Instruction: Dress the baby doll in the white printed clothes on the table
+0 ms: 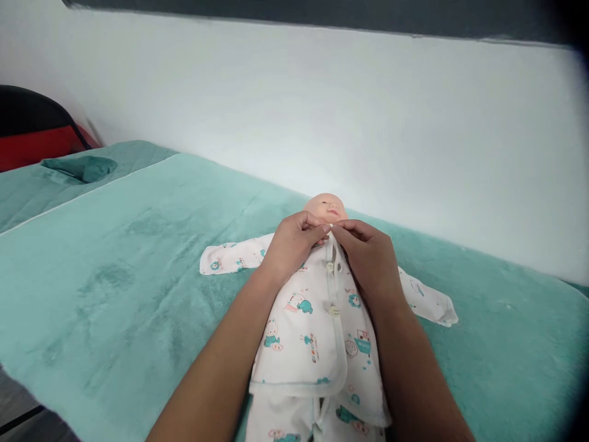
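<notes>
A baby doll (326,205) lies on its back, dressed in a white baby shirt (304,331) with teal and pink prints. Matching trousers (285,417) show below the hem. At the shirt's collar, just under the doll's chin, my left hand (294,240) and my right hand (368,255) pinch the front edges, fingertips nearly touching. Two pale buttons (334,311) run down the front below my hands. The left sleeve (230,256) and right sleeve (427,298) stretch out to either side. Whatever lies between my fingertips is mostly hidden.
A teal plush blanket (151,294) covers the surface beneath the doll. Behind it rises a white wall (331,116) with a dark band on top. A red and black chair (39,132) stands at the far left, near a dark teal cloth piece (83,167).
</notes>
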Demonstrator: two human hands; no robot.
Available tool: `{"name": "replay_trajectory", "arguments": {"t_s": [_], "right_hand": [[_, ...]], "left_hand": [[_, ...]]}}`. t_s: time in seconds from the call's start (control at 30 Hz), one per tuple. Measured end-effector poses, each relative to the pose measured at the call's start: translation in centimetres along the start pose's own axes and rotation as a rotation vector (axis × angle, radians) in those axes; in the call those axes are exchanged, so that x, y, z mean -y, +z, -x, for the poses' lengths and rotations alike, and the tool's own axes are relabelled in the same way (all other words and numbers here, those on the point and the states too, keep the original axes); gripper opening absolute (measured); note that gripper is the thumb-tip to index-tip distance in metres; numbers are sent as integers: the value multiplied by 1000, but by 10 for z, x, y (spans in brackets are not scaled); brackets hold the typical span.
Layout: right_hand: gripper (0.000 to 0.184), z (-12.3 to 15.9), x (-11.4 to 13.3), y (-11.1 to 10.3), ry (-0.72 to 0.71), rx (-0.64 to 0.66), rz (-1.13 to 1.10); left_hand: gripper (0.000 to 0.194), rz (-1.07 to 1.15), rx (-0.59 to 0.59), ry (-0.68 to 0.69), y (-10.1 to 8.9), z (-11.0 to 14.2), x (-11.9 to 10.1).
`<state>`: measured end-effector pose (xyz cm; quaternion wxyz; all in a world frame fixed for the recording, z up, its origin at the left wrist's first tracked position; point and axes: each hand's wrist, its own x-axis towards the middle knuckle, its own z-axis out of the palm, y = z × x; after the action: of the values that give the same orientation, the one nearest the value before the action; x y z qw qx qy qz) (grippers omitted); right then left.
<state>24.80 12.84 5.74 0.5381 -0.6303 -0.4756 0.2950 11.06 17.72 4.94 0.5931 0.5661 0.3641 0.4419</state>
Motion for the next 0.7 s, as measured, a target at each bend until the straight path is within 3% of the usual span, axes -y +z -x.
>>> {"name": "replay_trajectory", "arguments": {"t_s": [0.3,0.47,0.7], "right_hand": [[27,-7,-11,-10,39,180,-54],[20,-6,-5,-13,-36,288,23],[28,-6,-5,-12,1,280,-18]], "left_hand": [[22,85,32,-31,-3,1,1],[23,27,33,-11,-3,3,-1],[23,149,53,-26,-4,4,1]]}}
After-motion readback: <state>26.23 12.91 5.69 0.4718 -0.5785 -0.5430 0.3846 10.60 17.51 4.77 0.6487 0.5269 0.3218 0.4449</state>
